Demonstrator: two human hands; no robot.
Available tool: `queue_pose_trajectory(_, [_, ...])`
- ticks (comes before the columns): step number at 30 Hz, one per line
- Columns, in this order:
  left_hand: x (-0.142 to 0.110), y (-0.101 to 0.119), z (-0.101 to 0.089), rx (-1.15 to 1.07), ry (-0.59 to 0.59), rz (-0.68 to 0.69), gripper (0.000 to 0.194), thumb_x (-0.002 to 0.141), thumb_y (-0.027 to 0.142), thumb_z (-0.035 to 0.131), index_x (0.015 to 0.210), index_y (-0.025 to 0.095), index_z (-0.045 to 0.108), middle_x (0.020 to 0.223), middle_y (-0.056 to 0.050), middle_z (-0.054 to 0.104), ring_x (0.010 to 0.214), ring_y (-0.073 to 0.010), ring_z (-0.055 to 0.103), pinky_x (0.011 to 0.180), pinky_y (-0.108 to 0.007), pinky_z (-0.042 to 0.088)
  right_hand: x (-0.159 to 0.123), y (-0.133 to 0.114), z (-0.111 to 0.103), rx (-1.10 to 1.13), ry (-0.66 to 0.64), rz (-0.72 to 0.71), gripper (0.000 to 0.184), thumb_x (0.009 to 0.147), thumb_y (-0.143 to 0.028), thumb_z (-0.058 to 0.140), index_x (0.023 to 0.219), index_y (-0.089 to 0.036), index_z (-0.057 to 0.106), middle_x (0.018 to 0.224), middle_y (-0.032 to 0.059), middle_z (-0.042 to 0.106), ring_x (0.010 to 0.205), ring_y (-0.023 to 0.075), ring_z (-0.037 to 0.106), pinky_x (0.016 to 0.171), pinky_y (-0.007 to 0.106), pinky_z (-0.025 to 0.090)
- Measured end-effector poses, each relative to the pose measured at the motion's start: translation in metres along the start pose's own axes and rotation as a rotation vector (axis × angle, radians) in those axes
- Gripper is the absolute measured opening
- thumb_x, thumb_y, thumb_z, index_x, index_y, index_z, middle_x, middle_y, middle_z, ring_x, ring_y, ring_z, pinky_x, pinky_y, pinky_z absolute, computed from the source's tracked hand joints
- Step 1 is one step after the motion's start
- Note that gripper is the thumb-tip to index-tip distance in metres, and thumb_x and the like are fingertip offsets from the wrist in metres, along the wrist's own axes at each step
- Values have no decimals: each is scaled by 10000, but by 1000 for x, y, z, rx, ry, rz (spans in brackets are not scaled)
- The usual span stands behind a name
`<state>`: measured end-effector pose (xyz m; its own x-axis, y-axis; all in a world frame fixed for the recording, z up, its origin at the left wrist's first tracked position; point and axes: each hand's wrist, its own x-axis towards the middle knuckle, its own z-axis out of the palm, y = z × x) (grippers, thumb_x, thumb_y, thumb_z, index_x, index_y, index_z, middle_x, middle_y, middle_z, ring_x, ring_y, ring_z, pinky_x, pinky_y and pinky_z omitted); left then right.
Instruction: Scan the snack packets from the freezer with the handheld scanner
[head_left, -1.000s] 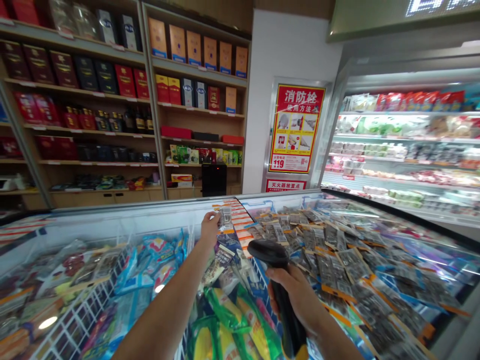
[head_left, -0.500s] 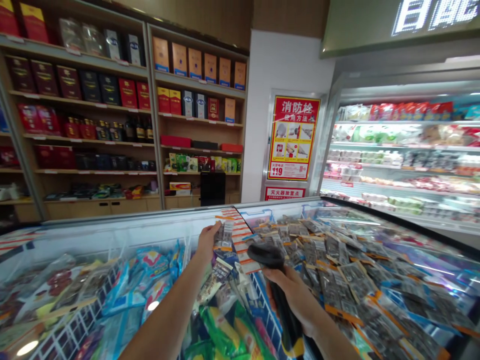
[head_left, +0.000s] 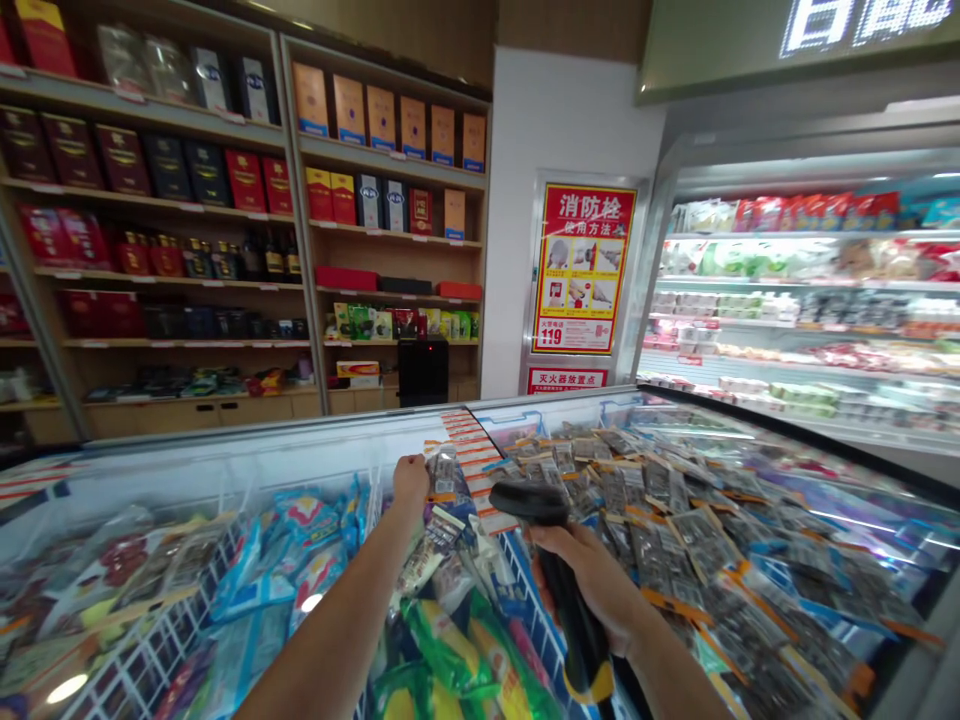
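Observation:
My right hand is wrapped round the handle of a black barcode scanner, its head turned left. A finger lies near the trigger. Farther off, my left hand pinches the left edge of a small clear packet with orange ends, held up above the freezer's contents. The scanner head sits to the right of the packet and nearer to me, apart from it. Beneath both hands lie green-and-yellow ice cream packs and other wrapped ice creams in a wire basket.
Many orange-edged packets fill the right freezer section; blue bags lie to the left. White wire dividers part the sections. A striped price strip crosses the rim. Behind stand shelves of boxes and a lit refrigerator.
My left hand and the packet have moved slightly down, and the packet has tilted. The scanner stays nearly in place beside it. The view has shifted slightly.

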<state>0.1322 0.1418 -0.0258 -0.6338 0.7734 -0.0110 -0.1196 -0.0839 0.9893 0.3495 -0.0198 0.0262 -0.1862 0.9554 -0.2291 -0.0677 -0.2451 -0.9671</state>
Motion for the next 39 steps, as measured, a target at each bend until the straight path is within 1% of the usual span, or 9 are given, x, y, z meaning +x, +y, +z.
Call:
queue_pose_trajectory(2, [-6, 5, 0, -142, -74, -136, 149, 678, 277, 565, 579, 178, 513, 503, -12, 539, 512, -178, 560, 496, -279, 408, -1, 1, 0, 9, -6, -3, 247, 646, -406, 544, 660, -161, 512, 468, -25, 543, 334, 84, 455, 318, 193, 319])
queue_pose_trajectory(5, [-16, 12, 1, -272, -310, -260, 190, 625, 307, 636, 650, 138, 555, 557, -34, 595, 481, -168, 570, 490, -302, 458, -1, 3, 0, 26, -8, -12, 253, 638, -411, 550, 685, -164, 517, 470, -29, 543, 335, 87, 454, 327, 198, 311])
queue_pose_trajectory(7, [-22, 15, 3, -280, -469, -291, 201, 555, 230, 689, 674, 115, 575, 574, -49, 618, 490, -174, 584, 502, -309, 481, -1, 4, -1, 43, -8, -14, 252, 639, -407, 544, 672, -160, 516, 460, -27, 533, 332, 91, 450, 328, 205, 310])
queue_pose_trajectory(9, [-25, 16, 4, -273, -546, -279, 211, 529, 185, 696, 691, 110, 581, 582, -54, 631, 505, -181, 597, 517, -316, 495, -1, 4, -1, 55, -1, -16, 237, 640, -396, 541, 648, -162, 504, 446, -30, 521, 326, 91, 443, 327, 207, 304])
queue_pose_trajectory(16, [-15, 13, 1, -306, -356, -128, 214, 577, 191, 668, 752, 149, 553, 546, 7, 609, 454, -130, 568, 478, -262, 474, -6, 3, 2, -2, 13, -9, 243, 654, -406, 536, 653, -170, 476, 445, -39, 522, 319, 78, 439, 327, 194, 305])
queue_pose_trajectory(21, [-13, 14, 3, -343, -354, -74, 256, 549, 203, 687, 758, 149, 549, 551, 13, 596, 450, -112, 557, 497, -254, 474, -14, 2, 9, -60, 12, -34, 263, 668, -404, 511, 567, -163, 478, 401, -33, 481, 316, 82, 429, 331, 203, 302])
queue_pose_trajectory(26, [-16, 17, 4, -361, -324, -64, 258, 542, 202, 686, 753, 152, 547, 575, 13, 600, 477, -115, 564, 509, -261, 480, -22, 4, 20, -111, -78, -123, 298, 666, -401, 484, 485, -164, 477, 346, -21, 450, 293, 85, 403, 350, 222, 295])
queue_pose_trajectory(32, [-14, 16, 4, -380, -329, -79, 275, 538, 211, 686, 761, 144, 541, 563, 9, 599, 463, -119, 557, 485, -265, 477, -16, 8, 17, -101, -48, -71, 284, 671, -387, 493, 502, -159, 483, 379, -23, 471, 312, 81, 422, 363, 217, 292])
queue_pose_trajectory(39, [-10, 12, 5, -347, -340, -56, 287, 522, 238, 701, 753, 140, 561, 589, -3, 611, 491, -126, 568, 491, -260, 473, -12, 8, 12, -103, -82, -30, 249, 680, -389, 504, 566, -174, 454, 363, -42, 468, 286, 80, 404, 336, 209, 293])
